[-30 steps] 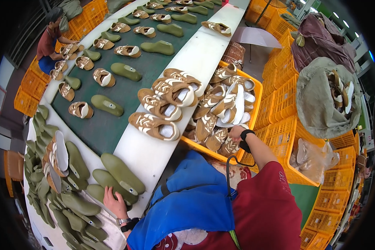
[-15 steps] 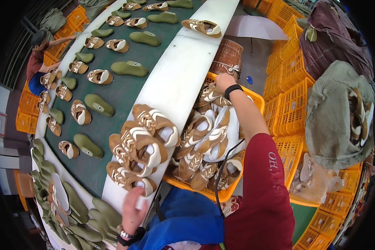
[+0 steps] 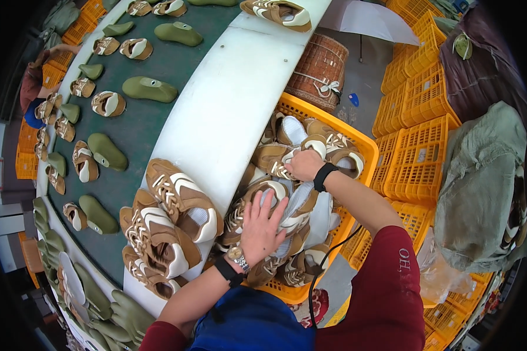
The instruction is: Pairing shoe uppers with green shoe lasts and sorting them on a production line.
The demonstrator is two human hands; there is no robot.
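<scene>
A yellow plastic crate (image 3: 366,143) in front of me is heaped with brown-and-cream lace-up sneakers. My right hand (image 3: 305,165) reaches into the heap, its fingers closed on a sneaker (image 3: 269,157); the fingertips are partly hidden. Spread flat, my left hand (image 3: 263,227) rests against the nearer shoes in the crate, over a sneaker (image 3: 272,188) with a white lining, and grips nothing. To its left, several sneakers (image 3: 178,193) are piled on the white ledge (image 3: 208,111) beside the crate.
A green conveyor belt (image 3: 140,126) carries sneakers and olive shoe lasts (image 3: 149,89). More lasts (image 3: 123,313) lie at the near left. A person (image 3: 32,85) works across the belt. A woven basket (image 3: 319,70), an umbrella (image 3: 366,20) and stacked yellow crates (image 3: 418,158) stand at the right.
My left hand has left the ledge pile and moved right over the crate, fingers spread. The right hand has drawn nearer within the crate. The whole view has shifted.
</scene>
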